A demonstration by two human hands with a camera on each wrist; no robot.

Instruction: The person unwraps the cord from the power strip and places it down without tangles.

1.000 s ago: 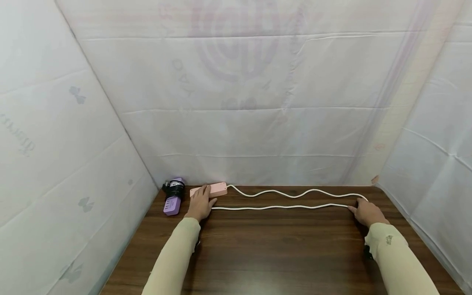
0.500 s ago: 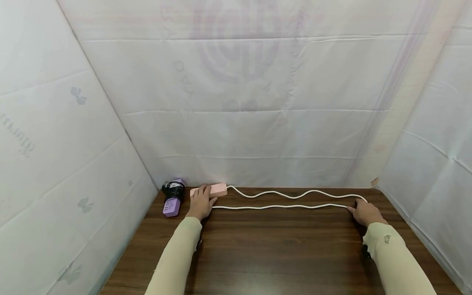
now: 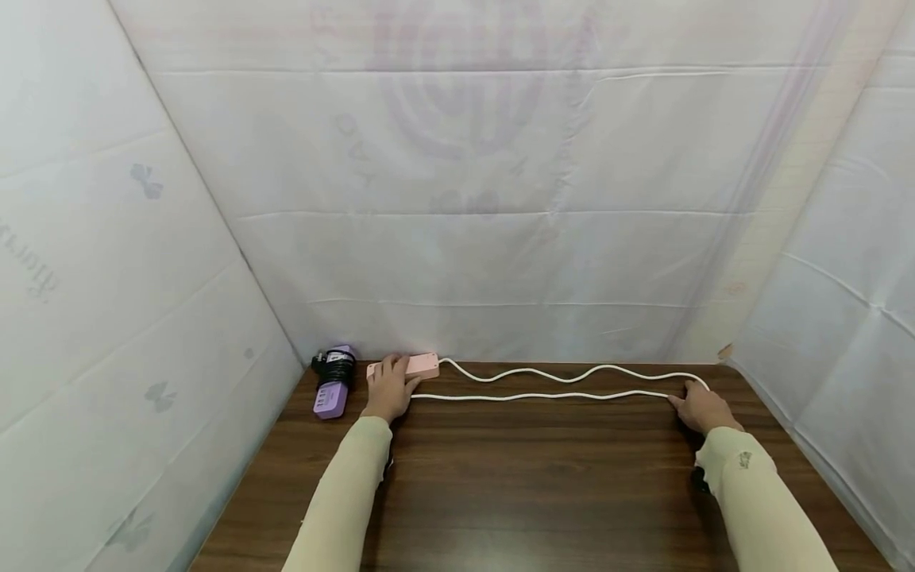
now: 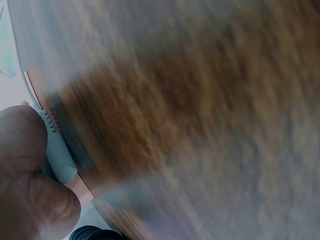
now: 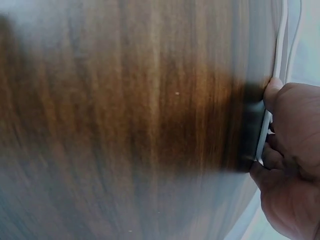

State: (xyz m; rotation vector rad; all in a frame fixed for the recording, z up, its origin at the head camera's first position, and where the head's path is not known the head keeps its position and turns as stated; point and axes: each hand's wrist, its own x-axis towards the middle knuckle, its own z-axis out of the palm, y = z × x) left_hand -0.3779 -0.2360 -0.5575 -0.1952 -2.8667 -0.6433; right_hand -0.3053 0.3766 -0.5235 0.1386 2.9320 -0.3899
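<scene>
A pink power strip point(image 3: 423, 365) lies at the table's back edge, its middle covered by my left hand point(image 3: 388, 391). The fingers lie over it and the thumb is out to the right. In the left wrist view, its white plug point(image 4: 61, 159) sits under that hand, against the strip's near side. The white cord point(image 3: 525, 371) leaves the strip in a wavy line to the right, bends at my right hand point(image 3: 704, 409), and returns as a straighter front strand to the left hand. The right fingers and thumb point(image 5: 272, 95) hold the cord at this bend.
A purple power strip point(image 3: 330, 400) with a black cord point(image 3: 334, 368) wound round it lies left of the pink one. The brown wooden table point(image 3: 529, 485) meets pale sheeting point(image 3: 500, 262) at the back, with more sheeting on both sides.
My right hand has slid slightly left with the cord's bend. The front strand has shifted a little back, closer to the wavy strand. My left hand stays on the pink strip.
</scene>
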